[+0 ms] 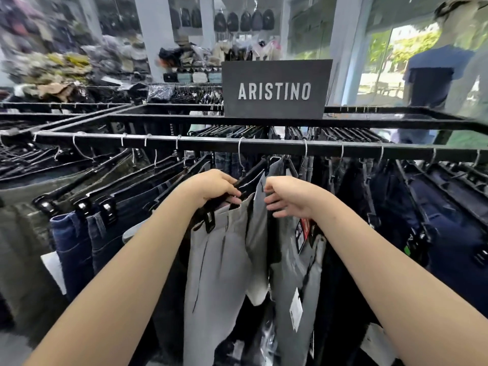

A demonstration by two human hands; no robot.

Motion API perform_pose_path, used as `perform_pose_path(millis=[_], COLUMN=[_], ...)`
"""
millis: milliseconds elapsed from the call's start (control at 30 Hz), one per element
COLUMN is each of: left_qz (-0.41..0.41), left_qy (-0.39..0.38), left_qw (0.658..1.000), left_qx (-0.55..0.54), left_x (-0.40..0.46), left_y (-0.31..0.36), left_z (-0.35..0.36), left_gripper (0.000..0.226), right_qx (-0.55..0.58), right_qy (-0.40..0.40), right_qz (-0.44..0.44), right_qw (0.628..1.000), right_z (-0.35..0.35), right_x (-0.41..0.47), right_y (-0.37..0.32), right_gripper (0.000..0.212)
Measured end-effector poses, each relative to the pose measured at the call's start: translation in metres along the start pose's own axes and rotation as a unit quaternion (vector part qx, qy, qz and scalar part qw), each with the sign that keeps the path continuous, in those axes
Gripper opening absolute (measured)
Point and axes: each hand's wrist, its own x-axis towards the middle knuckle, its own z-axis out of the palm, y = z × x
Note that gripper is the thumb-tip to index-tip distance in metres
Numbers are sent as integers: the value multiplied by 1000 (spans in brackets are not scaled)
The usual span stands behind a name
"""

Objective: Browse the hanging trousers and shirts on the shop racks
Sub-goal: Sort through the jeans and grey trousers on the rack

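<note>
The trousers [219, 260] hang from the front rail [211, 143] of a black metal rack, near the middle of that rail. They are light grey and are clipped at the waistband to a black hanger [237, 191]. The left hand [211, 187] is closed around the bar of this hanger, fingers curled over its top edge. The right hand [287, 198] is just beside it, fingers bent and partly spread, touching the waistband edge of a second grey pair [293, 265]; whether it actually grips the cloth cannot be determined. Paper tags [302, 233] hang at the waist of the second pair, below the right hand.

Toward the left end of the rail hang blue jeans [71, 247] on black clip hangers, then olive-green trousers [18, 247]. Toward the right end hang dark navy trousers [449, 233].

On the rack's upper frame, behind the front rail, stands a dark sign [274, 88] reading "ARISTINO". Further back are more racks, stacked folded clothes [60, 67] on the left, and dark backpacks [244, 21] hung on the rear wall. At the right edge, a person in a dark blue shirt [433, 77] stands beside a bright window.
</note>
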Motion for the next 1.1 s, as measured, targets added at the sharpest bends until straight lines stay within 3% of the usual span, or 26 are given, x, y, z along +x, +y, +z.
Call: perform_pose_path(millis=[100, 133, 233, 300, 367, 433, 500, 567, 667, 767, 933, 1100], left_qz=[-36, -47, -56, -27, 67, 170, 196, 129, -3, 15, 53, 73], left_qy=[3, -3, -15, 32, 177, 324, 377, 340, 206, 164, 162, 210], left_qw=[992, 988, 977, 980, 981, 915, 861, 859, 891, 899, 907, 940], left_qx=[-119, -149, -206, -195, -45, 169, 281, 361, 404, 407, 384, 259], left_x=[-3, -4, -6, -11, -12, -19, -24, -21, -17, -11, -2, -6], left_y=[2, 2, 0, -1, -10, -20, -28, -33, -43, -59, -70, -71], left_z=[17, 21, 21, 16, 5, -15, -41, -63, -80, -88, -93, -78], left_gripper=[13, 20, 33, 28, 29, 31, 25, 30, 42, 33, 28, 20], right_qx=[-13, -28, -176, -269, -318, -339, -358, -369, -397, -382, -387, -401], right_qy=[-1, 13, 88, 98, 103, 113, 141, 179, 206, 235, 282, 268], right_qz=[-36, -68, -187, -210, -208, -199, -190, -177, -161, -163, -155, -126], right_qw=[999, 997, 962, 935, 919, 912, 903, 894, 880, 879, 864, 867], right_z=[5, 8, 18, 27, 35, 40, 44, 49, 54, 52, 41, 40], right_x=[-5, -5, -4, -7, -7, -7, -6, -3, 1, -3, -18, -21], right_y=[-5, -7, -13, -16, -17, -18, -21, -22, -19, -16, -11, -14], right_gripper=[17, 21, 40, 35, 30, 27, 20, 12, 21, 31, 29, 27])
